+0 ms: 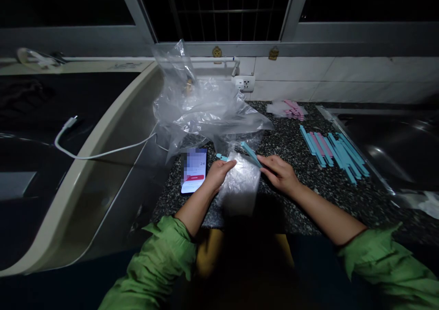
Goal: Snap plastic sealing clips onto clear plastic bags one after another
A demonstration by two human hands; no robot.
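Observation:
Between thumb and fingers, my left hand is closed on a short blue piece with a rounded end, which looks like part of a bag clip. Its thumb lies at the edge of a clear plastic bag, and I cannot tell if it grips the bag too. My right hand pinches the near end of a long, slim blue bag clip. That clip slants up and left over the bag's top right corner. The bag lies at the counter's front edge, its lower part in shadow.
A lit phone lies left of my left hand. Crumpled clear plastic is heaped behind. Blue and pink clips lie at right, with pink pieces farther back. A sink borders the right. A white cable hangs over the left appliance.

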